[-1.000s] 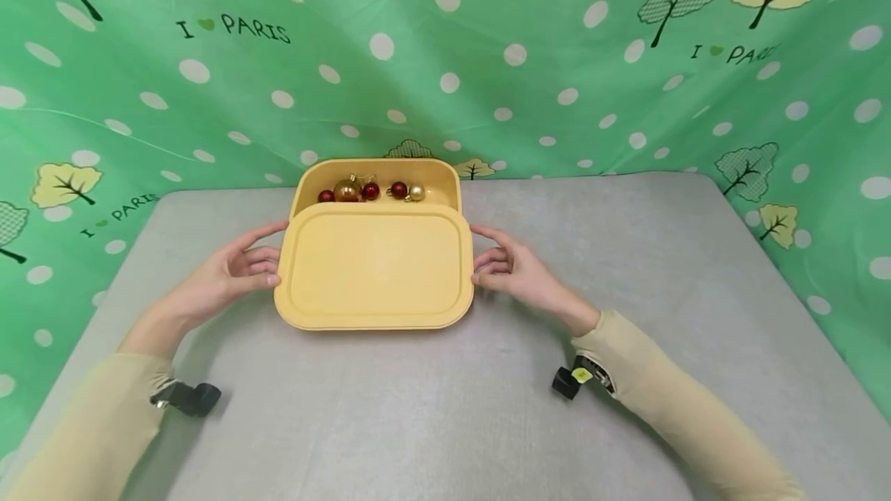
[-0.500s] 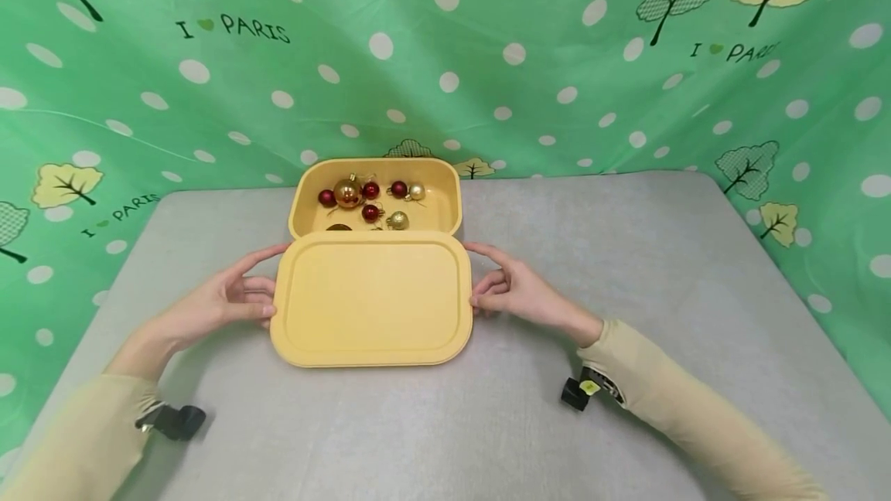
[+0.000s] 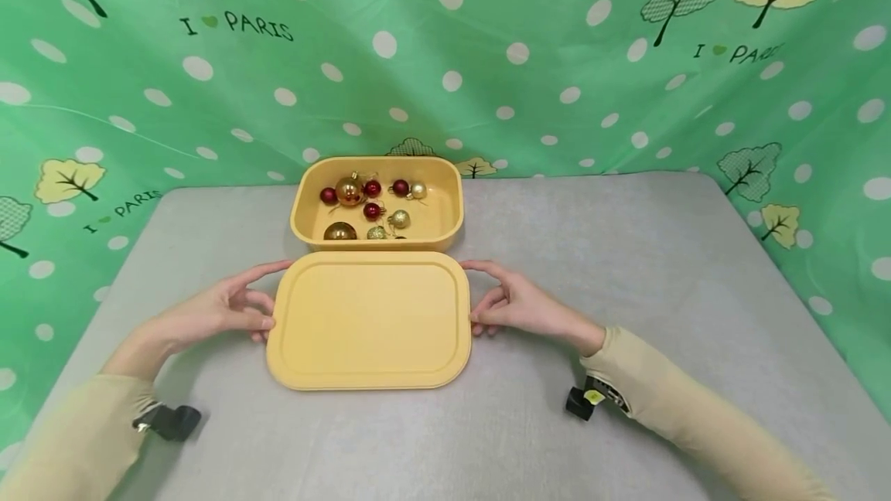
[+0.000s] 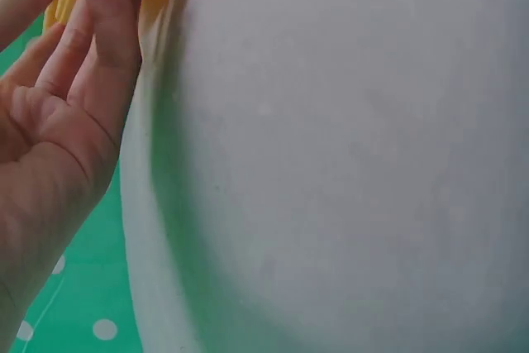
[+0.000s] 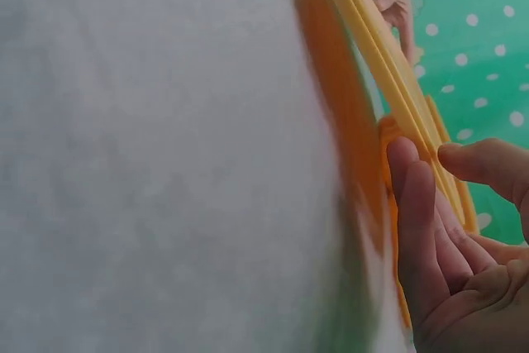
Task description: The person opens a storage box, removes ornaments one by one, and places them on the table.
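Both hands hold a yellow rectangular lid with rounded corners by its short ends. My left hand grips its left edge, the thumb at the side and the index finger at the far corner. On the opposite edge, my right hand pinches it the same way. The right wrist view shows the lid raised off the table, with fingertips beneath the rim. Just behind it stands a matching yellow box, uncovered. Inside lie several Christmas baubles, among them a large gold bauble and a red bauble.
A grey table lies under everything. Behind and at the sides hangs a green polka-dot cloth printed with trees; the box stands close to it. Each forearm carries a black wrist camera near the tabletop.
Both hands have drawn the lid toward the body, off the box. The box's interior has come into view, with more baubles showing; the box has stayed in place.
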`<state>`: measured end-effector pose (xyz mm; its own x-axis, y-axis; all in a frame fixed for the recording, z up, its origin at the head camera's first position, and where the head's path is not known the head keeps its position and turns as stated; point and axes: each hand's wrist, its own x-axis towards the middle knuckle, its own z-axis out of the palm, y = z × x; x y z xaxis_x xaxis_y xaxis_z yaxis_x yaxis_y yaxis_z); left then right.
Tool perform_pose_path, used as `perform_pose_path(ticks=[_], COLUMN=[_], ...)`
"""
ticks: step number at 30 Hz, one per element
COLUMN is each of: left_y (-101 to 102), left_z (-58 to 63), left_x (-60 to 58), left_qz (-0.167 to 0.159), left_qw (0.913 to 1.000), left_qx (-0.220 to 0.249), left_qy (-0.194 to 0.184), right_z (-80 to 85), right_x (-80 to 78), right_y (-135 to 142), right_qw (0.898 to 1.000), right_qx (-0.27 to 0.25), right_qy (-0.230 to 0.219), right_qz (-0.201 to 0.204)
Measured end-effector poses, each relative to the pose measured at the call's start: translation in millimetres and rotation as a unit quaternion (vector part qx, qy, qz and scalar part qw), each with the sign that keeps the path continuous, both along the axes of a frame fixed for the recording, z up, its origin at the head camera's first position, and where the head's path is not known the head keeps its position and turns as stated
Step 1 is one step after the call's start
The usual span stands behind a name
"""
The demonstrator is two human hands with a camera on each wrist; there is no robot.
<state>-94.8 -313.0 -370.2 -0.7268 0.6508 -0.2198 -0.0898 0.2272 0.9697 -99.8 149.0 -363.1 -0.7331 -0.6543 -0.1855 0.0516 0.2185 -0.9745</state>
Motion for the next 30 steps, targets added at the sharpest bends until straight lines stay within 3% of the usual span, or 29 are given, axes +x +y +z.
perform_pose_path(ticks=[5, 10, 15, 24, 30], left_y=[4.2, 10.0, 13.5, 13.6, 16.2], left_z=[-2.7, -0.6, 4.3, 10.5, 14.4], left_x=[-4.1, -4.9, -4.1, -2.0, -4.5], left_qz=[-0.006, 0.009, 0.020, 0.003, 0.003], left_qw=[0.9995, 0.9970, 0.9942, 0.9909, 0.9834], left_qx=[-0.025, -0.064, -0.096, -0.126, -0.156], left_qy=[0.020, 0.043, 0.045, 0.045, 0.094], right_z=[-7.6, -13.4, -14.3, -13.6, -10.2], right_x=[-4.5, -10.1, -11.5, -5.8, 1.3], right_y=[-0.2, -2.2, -2.4, 0.8, 7.1], right_qw=[1.000, 0.999, 0.999, 0.999, 1.000], right_qx=[0.013, 0.032, 0.037, 0.018, 0.012], right_qy=[-0.007, -0.020, -0.030, -0.037, -0.018], right_qz=[0.004, -0.001, -0.004, -0.007, -0.014])
